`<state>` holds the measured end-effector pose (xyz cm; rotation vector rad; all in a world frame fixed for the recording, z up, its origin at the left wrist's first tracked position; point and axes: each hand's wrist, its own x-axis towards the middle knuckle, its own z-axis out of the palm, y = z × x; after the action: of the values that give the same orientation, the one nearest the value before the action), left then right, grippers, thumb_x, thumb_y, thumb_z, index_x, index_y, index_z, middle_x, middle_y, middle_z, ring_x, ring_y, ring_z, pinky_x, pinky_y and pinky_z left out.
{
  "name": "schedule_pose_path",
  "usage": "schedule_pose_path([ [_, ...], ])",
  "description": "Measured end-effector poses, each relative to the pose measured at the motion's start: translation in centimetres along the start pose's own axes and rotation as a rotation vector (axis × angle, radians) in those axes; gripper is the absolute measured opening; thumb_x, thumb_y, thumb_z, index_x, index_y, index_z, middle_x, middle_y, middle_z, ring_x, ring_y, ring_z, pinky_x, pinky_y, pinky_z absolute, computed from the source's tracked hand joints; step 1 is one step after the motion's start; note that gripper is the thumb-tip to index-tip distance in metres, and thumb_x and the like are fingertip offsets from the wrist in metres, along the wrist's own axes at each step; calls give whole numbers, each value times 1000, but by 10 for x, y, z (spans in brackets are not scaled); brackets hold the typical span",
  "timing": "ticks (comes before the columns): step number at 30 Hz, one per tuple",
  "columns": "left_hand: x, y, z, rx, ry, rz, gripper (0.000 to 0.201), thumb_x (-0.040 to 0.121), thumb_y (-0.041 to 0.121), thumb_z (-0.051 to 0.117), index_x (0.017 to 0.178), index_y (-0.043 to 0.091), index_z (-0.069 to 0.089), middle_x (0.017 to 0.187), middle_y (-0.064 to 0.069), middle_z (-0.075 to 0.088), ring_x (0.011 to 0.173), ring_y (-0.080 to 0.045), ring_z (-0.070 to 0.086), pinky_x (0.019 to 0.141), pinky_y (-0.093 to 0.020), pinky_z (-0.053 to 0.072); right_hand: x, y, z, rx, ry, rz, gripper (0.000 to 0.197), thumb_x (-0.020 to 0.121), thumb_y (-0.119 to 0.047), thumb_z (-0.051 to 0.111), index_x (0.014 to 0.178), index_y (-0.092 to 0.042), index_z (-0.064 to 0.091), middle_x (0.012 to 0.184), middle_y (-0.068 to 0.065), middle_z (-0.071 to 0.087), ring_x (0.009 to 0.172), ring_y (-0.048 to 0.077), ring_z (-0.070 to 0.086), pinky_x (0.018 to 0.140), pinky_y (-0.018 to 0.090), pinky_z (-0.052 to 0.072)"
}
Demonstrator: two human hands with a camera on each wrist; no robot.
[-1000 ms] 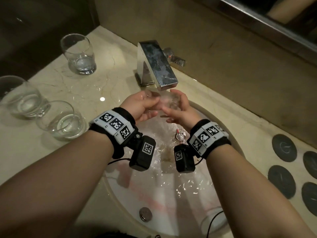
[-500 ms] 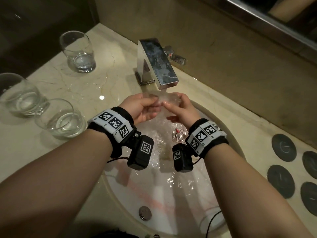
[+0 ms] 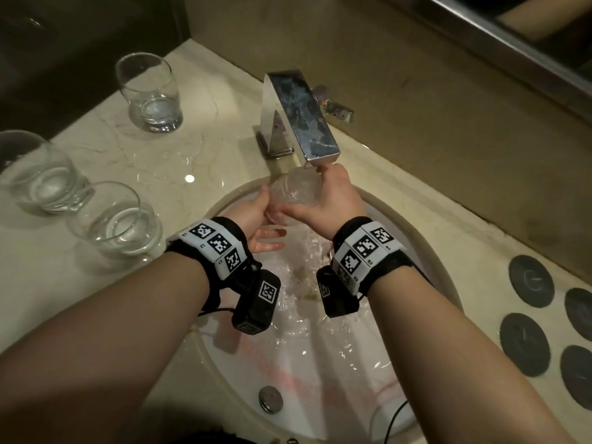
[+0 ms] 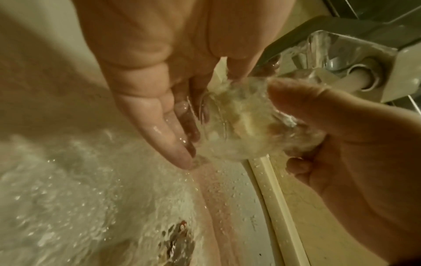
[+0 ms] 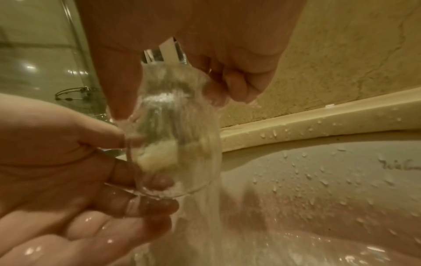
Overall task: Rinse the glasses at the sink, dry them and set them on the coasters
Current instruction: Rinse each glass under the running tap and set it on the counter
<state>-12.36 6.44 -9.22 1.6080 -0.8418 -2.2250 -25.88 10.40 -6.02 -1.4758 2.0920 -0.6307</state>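
Clear round tumbler glass [image 3: 294, 192] under square chrome faucet [image 3: 299, 120], water running over it, above white oval sink basin [image 3: 320, 363]. Right hand [image 3: 333, 197] wraps its base end; left hand [image 3: 256, 216] pinches rim, lower fingers loose. Three clear glasses with water [image 3: 118, 219] wait on beige marble counter at 9 to 11 o'clock. Dark round coasters [image 3: 530, 280] at 3 o'clock, all bare. Judgement: first rinse in progress; drying and placing all left.

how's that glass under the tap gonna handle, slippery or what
The glass is probably slippery: water is sheeting over it, and the right hand and left hand holding it look wet. Being clear and rigid, it likely chips if dropped into the sink. Lying sideways, its round wall could roll.
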Motion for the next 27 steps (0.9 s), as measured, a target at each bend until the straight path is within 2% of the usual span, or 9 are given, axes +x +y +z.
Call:
schedule_pose_path([
  [3, 0, -2, 1, -54, -51, 1, 57, 97, 55, 27, 111, 8, 54, 96, -15, 61, 67, -20, 68, 76, -40, 55, 2, -4, 0, 12, 4, -16, 82, 58, -53, 82, 125, -20, 48, 117, 1, 48, 105, 15, 54, 94, 31, 48],
  [6, 1, -2, 2, -90, -110, 5, 55, 98, 53, 24, 95, 8, 54, 78, -15, 56, 72, -24, 61, 70, -33, 57, 2, -4, -1, 9, 2, -23, 82, 59, -52, 82, 126, -17, 49, 117, 1, 46, 107, 15, 52, 95, 27, 44],
  [11, 3, -2, -1, -125, -79, 45, 46, 98, 47, 34, 111, 6, 51, 80, -15, 63, 67, -21, 68, 66, -30, 57, 1, 0, -2, 14, -6, -30, 82, 66, -45, 80, 133, -18, 41, 124, 2, 43, 114, 13, 45, 93, 17, 32],
  [15, 3, 3, -2, -48, 10, 184, 27, 100, 32, 42, 108, 8, 54, 70, -7, 57, 55, -12, 59, 81, -34, 55, -1, 8, -2, 40, -73, 39, 78, 71, -35, 79, 133, -18, 36, 128, 3, 42, 107, 8, 41, 90, 18, 31],
  [16, 4, 5, -2, 30, 19, 242, 29, 98, 31, 48, 109, 6, 55, 67, -5, 55, 51, -12, 54, 104, -49, 25, -3, 10, -1, 58, -96, 73, 76, 71, -32, 80, 132, -18, 36, 129, 3, 42, 105, 9, 41, 88, 19, 33],
  [17, 4, 6, -3, 163, 41, 302, 30, 92, 34, 56, 104, 6, 58, 66, -4, 55, 52, -15, 53, 43, -27, 27, -4, 12, 0, 79, -123, 107, 77, 71, -28, 80, 132, -19, 34, 131, 4, 40, 105, 10, 42, 87, 21, 36],
  [18, 4, 7, -2, 314, 79, 361, 28, 86, 37, 64, 95, 10, 61, 69, -4, 57, 60, -19, 56, 73, -40, 52, -6, 15, 2, 102, -152, 138, 81, 70, -26, 81, 134, -20, 32, 133, 4, 40, 106, 12, 44, 88, 23, 39],
  [24, -7, 12, 7, 697, 98, 543, 19, 75, 25, 78, 78, 18, 60, 96, 1, 60, 83, -11, 57, 71, -20, 43, -17, 34, 16, 249, -241, 283, 95, 64, -20, 86, 141, -18, 29, 129, 0, 46, 106, 12, 50, 86, 30, 49],
  [27, -12, 14, 8, 602, 103, 594, 32, 73, 19, 80, 95, 19, 58, 121, 2, 40, 88, -11, 60, 84, -23, 48, -23, 44, 19, 320, -163, 301, 87, 65, -20, 85, 134, -21, 34, 125, -4, 50, 109, 14, 53, 92, 40, 50],
])
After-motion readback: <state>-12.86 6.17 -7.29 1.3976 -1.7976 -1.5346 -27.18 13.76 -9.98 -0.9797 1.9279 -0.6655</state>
